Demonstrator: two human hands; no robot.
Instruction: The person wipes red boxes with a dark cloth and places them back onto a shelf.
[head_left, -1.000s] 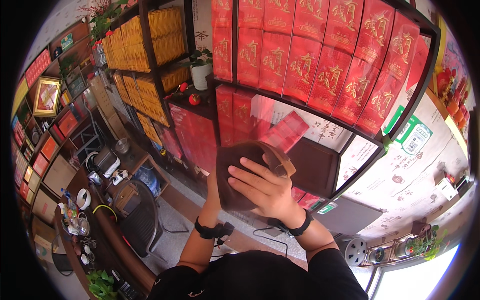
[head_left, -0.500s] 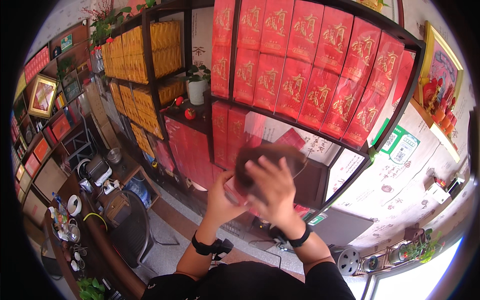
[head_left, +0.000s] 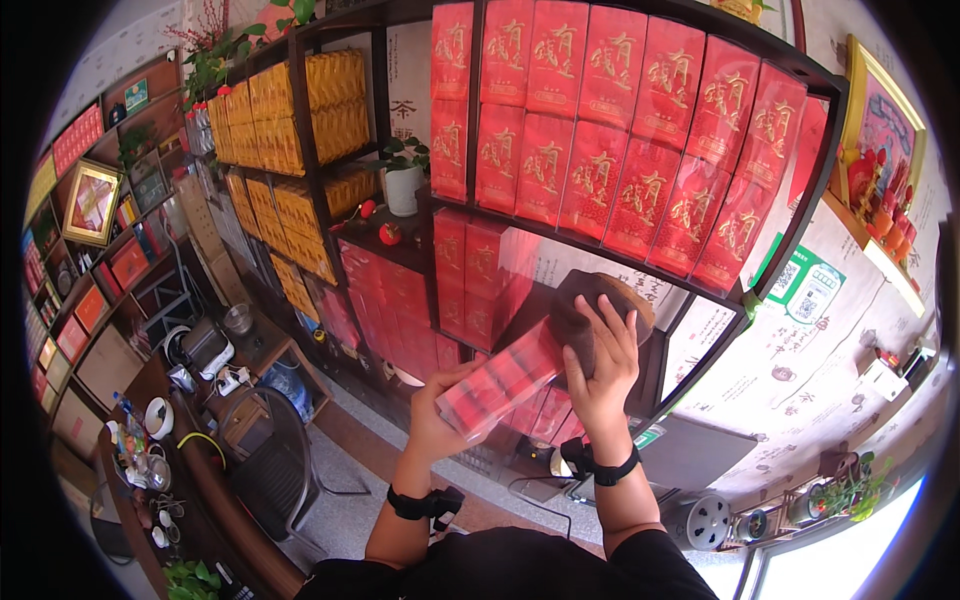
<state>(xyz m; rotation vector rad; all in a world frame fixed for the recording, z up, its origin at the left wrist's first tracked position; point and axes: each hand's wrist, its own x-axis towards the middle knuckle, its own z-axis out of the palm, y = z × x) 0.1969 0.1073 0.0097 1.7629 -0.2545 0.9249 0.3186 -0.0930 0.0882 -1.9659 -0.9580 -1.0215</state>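
Note:
In front of the shelf, my left hand point(head_left: 428, 425) is wrapped around the lower end of a long red box point(head_left: 502, 382), which looks clear-wrapped and is held tilted. My right hand point(head_left: 606, 372) grips a dark brown cloth point(head_left: 572, 318) with a lighter tan part at its far side. The cloth lies against the box's upper right end and hides it. Close behind, two-tier rows of upright red boxes point(head_left: 600, 180) with gold lettering fill the upper shelf, and more red boxes point(head_left: 482, 280) stand on the level below.
A dark wooden shelf frame point(head_left: 318, 160) also bears yellow packages point(head_left: 262, 125) and a white plant pot point(head_left: 404, 190). Down to the left are a black chair point(head_left: 275, 480) and a long wooden table point(head_left: 215, 490) with tea ware. Green signs point(head_left: 805, 285) hang on the right wall.
The red box has come into clear sight, stretched toward the upper right. My right hand and the brown cloth have moved right along it, away from my left hand.

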